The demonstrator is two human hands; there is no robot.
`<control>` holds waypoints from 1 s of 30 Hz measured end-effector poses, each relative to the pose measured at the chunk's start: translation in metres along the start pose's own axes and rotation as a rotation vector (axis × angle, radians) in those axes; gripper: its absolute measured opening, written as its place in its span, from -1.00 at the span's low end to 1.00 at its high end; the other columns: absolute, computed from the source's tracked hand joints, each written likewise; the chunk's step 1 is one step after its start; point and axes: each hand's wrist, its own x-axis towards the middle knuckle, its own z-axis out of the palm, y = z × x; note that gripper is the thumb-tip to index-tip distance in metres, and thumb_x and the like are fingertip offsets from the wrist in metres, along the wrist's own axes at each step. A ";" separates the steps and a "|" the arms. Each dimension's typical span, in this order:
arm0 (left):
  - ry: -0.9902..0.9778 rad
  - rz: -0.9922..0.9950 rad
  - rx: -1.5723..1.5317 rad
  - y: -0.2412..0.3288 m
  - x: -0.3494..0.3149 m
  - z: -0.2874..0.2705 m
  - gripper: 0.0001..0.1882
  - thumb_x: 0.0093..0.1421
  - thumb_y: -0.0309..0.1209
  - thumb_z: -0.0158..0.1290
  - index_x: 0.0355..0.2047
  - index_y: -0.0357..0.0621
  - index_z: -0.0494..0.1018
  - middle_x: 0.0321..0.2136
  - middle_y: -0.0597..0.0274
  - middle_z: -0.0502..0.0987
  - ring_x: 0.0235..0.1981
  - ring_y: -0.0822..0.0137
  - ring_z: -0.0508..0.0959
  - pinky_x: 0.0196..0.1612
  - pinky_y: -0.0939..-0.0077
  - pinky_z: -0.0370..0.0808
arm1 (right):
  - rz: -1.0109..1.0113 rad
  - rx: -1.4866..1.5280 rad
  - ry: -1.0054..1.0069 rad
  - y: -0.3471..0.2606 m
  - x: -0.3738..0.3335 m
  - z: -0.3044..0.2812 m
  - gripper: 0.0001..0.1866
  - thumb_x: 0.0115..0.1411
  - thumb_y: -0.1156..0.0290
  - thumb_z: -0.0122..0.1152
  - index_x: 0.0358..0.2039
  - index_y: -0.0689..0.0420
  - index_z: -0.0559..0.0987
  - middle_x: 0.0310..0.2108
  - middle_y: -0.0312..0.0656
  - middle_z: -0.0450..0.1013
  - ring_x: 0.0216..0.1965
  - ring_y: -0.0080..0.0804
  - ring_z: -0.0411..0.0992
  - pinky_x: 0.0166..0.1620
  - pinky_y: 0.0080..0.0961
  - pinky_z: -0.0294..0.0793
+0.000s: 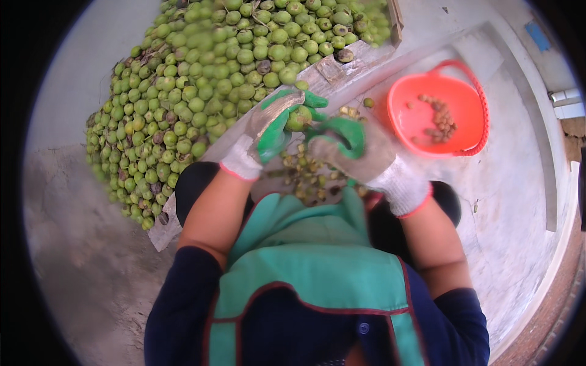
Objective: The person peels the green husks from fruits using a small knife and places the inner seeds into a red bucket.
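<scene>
Both hands wear white knit gloves with green coating. My left hand [274, 125] is closed around a round green fruit [299, 119], with its fingers curled over the far side. Just right of that fruit, my right hand [351, 146] is curled, its fingertips close to or touching the fruit. Motion blurs this hand, and whatever lies inside its fingers is hidden. Below and between the hands, cut pieces of green husk [302, 174] are scattered in front of my green apron [311, 268].
A large heap of round green fruit [201, 85] spreads across the far left, bordered by a board [329, 70]. To the right stands a red plastic basket [400, 107] with brown nuts [442, 122] inside. One loose green fruit [368, 102] lies near the basket.
</scene>
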 end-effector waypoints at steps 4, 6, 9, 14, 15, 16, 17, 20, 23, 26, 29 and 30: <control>0.007 0.139 0.213 0.001 -0.005 0.001 -0.64 0.30 -0.20 -0.03 -0.16 -0.30 0.47 -0.22 0.13 0.56 -0.25 0.37 0.56 -0.14 0.44 0.48 | 0.014 -0.079 0.059 -0.010 -0.001 0.012 -0.62 0.15 0.04 0.24 -0.26 0.12 0.60 -0.47 0.03 0.52 -0.38 0.03 0.51 -0.29 -0.18 0.50; 0.081 0.012 0.144 -0.001 -0.008 0.004 -0.73 0.28 -0.32 -0.04 -0.19 -0.31 0.46 -0.23 0.08 0.56 -0.26 0.24 0.57 -0.12 0.40 0.51 | -0.025 -0.067 0.132 -0.008 -0.001 0.022 -0.62 0.15 0.04 0.24 -0.30 0.13 0.60 -0.50 0.03 0.51 -0.41 0.04 0.51 -0.31 -0.16 0.50; 0.047 0.190 0.390 -0.014 -0.010 -0.004 -0.77 0.24 -0.38 0.01 -0.19 -0.29 0.47 -0.24 0.06 0.56 -0.27 0.19 0.58 -0.15 0.37 0.53 | 0.066 -0.066 0.039 -0.011 0.005 0.024 -0.62 0.14 0.04 0.24 -0.34 0.15 0.59 -0.52 0.04 0.49 -0.42 0.06 0.49 -0.32 -0.15 0.48; 0.098 -0.009 0.526 -0.050 -0.018 -0.027 -0.71 0.25 -0.27 0.06 -0.17 -0.26 0.49 -0.22 0.14 0.58 -0.27 0.28 0.58 -0.16 0.40 0.53 | 0.130 -0.102 0.005 0.000 0.010 0.042 -0.60 0.16 0.03 0.21 -0.35 0.17 0.56 -0.52 0.07 0.48 -0.44 0.09 0.48 -0.34 -0.11 0.46; 0.115 -0.040 0.536 -0.050 -0.015 -0.029 -0.69 0.26 -0.25 0.06 -0.15 -0.27 0.48 -0.21 0.16 0.58 -0.26 0.30 0.58 -0.16 0.40 0.53 | 0.145 -0.113 0.011 0.000 0.012 0.044 -0.60 0.16 0.03 0.20 -0.34 0.17 0.56 -0.51 0.07 0.48 -0.44 0.09 0.47 -0.34 -0.11 0.45; 0.130 -0.085 0.418 -0.048 -0.014 -0.029 -0.67 0.27 -0.25 0.05 -0.12 -0.27 0.47 -0.21 0.17 0.58 -0.25 0.31 0.58 -0.15 0.40 0.53 | 0.145 -0.076 0.026 0.000 0.014 0.047 -0.59 0.15 0.01 0.20 -0.32 0.17 0.57 -0.51 0.04 0.49 -0.47 0.03 0.49 -0.37 -0.15 0.47; 0.147 -0.126 0.297 -0.043 -0.012 -0.027 -0.66 0.28 -0.24 0.05 -0.10 -0.27 0.46 -0.20 0.19 0.58 -0.25 0.32 0.58 -0.15 0.40 0.53 | 0.147 -0.042 0.043 0.002 0.016 0.048 -0.57 0.15 -0.01 0.21 -0.30 0.16 0.57 -0.51 0.02 0.50 -0.49 -0.03 0.50 -0.41 -0.19 0.49; 0.188 -0.226 -0.189 -0.027 -0.010 -0.019 -0.62 0.29 -0.23 0.04 -0.03 -0.27 0.40 -0.20 0.20 0.59 -0.24 0.33 0.58 -0.13 0.38 0.53 | 0.411 0.310 -0.029 -0.010 0.020 0.043 -0.53 0.16 -0.06 0.21 -0.23 0.15 0.58 -0.53 -0.10 0.52 -0.55 -0.26 0.52 -0.51 -0.34 0.53; 0.202 -0.059 0.098 -0.029 -0.011 -0.021 -0.59 0.29 -0.21 0.06 -0.01 -0.27 0.38 -0.21 0.16 0.58 -0.25 0.32 0.58 -0.14 0.37 0.54 | 0.522 0.574 -0.051 -0.007 0.021 0.047 -0.50 0.16 -0.07 0.23 -0.21 0.16 0.59 -0.56 -0.20 0.50 -0.60 -0.45 0.51 -0.60 -0.48 0.54; 0.143 0.374 0.764 -0.022 -0.010 -0.022 -0.59 0.30 -0.18 0.04 -0.05 -0.29 0.38 -0.22 0.11 0.58 -0.27 0.31 0.59 -0.15 0.37 0.56 | 0.627 0.820 -0.143 0.000 0.024 0.034 -0.51 0.16 -0.03 0.26 -0.23 0.20 0.58 -0.58 -0.20 0.49 -0.65 -0.46 0.49 -0.65 -0.50 0.52; 0.192 0.484 0.822 -0.012 -0.003 -0.015 -0.65 0.22 -0.30 0.09 -0.08 -0.27 0.41 -0.26 0.06 0.58 -0.30 0.24 0.60 -0.19 0.39 0.57 | 0.607 0.899 -0.083 -0.011 0.019 0.028 -0.52 0.15 -0.01 0.28 -0.26 0.23 0.56 -0.60 -0.18 0.48 -0.72 -0.43 0.47 -0.71 -0.53 0.46; 0.243 0.324 0.589 -0.018 -0.003 -0.010 -0.65 0.10 -0.44 0.18 -0.09 -0.23 0.43 -0.28 0.04 0.58 -0.32 0.20 0.60 -0.22 0.43 0.57 | 0.612 0.906 -0.067 -0.013 0.018 0.027 -0.52 0.15 -0.01 0.28 -0.26 0.23 0.56 -0.60 -0.19 0.48 -0.73 -0.43 0.46 -0.71 -0.54 0.45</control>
